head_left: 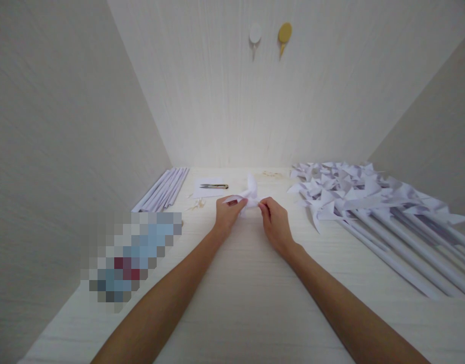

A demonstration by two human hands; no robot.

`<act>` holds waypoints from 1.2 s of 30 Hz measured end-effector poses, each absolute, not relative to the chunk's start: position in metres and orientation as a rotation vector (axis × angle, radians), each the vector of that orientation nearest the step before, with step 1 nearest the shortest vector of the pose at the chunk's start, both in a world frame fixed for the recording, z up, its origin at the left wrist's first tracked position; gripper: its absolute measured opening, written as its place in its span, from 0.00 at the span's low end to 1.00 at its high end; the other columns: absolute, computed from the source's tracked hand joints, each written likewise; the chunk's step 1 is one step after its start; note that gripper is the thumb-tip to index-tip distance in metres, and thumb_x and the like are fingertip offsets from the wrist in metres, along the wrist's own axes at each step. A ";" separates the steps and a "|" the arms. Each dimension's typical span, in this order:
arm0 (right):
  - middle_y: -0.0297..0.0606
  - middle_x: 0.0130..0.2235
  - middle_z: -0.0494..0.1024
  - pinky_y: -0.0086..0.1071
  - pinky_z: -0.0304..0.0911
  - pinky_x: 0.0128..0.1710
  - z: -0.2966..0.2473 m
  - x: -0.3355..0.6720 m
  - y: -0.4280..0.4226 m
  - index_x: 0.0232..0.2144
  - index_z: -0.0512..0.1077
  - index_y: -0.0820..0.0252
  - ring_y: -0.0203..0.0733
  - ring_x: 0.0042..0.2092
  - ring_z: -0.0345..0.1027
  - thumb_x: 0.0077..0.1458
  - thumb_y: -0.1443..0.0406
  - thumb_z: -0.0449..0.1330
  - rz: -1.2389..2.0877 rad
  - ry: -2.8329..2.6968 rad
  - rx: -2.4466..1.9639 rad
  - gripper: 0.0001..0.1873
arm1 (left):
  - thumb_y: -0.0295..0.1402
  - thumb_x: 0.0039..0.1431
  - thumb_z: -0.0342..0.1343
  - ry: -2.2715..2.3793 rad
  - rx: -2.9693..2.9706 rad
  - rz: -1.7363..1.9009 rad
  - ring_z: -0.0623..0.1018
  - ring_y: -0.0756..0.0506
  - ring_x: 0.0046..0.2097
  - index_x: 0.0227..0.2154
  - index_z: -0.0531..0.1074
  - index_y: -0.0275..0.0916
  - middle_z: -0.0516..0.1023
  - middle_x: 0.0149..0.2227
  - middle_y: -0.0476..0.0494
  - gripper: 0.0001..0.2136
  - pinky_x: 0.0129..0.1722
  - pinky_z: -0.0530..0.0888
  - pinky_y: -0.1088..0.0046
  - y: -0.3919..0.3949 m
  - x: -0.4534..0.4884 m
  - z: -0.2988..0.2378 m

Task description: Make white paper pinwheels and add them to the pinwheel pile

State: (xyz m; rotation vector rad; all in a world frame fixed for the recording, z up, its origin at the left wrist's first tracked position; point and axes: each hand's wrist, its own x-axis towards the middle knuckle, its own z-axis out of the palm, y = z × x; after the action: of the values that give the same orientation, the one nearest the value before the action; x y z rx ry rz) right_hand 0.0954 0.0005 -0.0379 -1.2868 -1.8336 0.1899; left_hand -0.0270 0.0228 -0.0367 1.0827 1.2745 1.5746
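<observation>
The left hand [229, 213] is partly closed, its thumb pressed over a white paper pinwheel [251, 188] that it grips just above the middle of the counter [247, 288]. The right hand [276, 221], fingers curled in, pinches at the pinwheel's right edge with thumb and fingertips. Near the left hand, snips [214, 186] lie on a paper sheet [207, 193]; a pile of pinwheels [336, 194] lies to the right.
</observation>
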 end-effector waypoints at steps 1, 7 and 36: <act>0.36 0.25 0.67 0.28 0.52 0.29 -0.038 0.095 0.000 0.24 0.61 0.60 0.36 0.28 0.59 0.55 0.66 0.43 0.164 -1.839 -1.301 0.11 | 0.28 0.33 0.59 1.281 1.106 1.573 0.69 0.53 0.22 0.15 0.71 0.35 0.71 0.17 0.53 0.03 0.24 0.65 0.78 0.022 -0.027 -0.036; 0.37 0.28 0.69 0.28 0.46 0.24 -0.037 0.094 -0.004 0.25 0.63 0.59 0.37 0.28 0.59 0.56 0.64 0.42 -0.004 -1.934 -1.476 0.14 | 0.28 0.34 0.58 1.238 1.215 1.529 0.69 0.52 0.22 0.15 0.71 0.36 0.72 0.17 0.52 0.02 0.24 0.65 0.77 0.019 -0.024 -0.034; 0.38 0.26 0.71 0.30 0.39 0.22 -0.034 0.091 -0.007 0.24 0.65 0.60 0.36 0.24 0.59 0.55 0.63 0.43 -0.098 -1.938 -1.681 0.15 | 0.27 0.33 0.58 1.282 1.201 1.478 0.68 0.53 0.21 0.14 0.70 0.35 0.70 0.16 0.52 0.02 0.22 0.64 0.78 0.016 -0.017 -0.037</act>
State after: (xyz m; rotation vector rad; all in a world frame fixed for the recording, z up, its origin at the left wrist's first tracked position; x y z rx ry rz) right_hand 0.0913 -0.0067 -0.0344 -1.6807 -1.9384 -0.0980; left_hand -0.0175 0.0157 -0.0368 1.2012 1.2817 1.4779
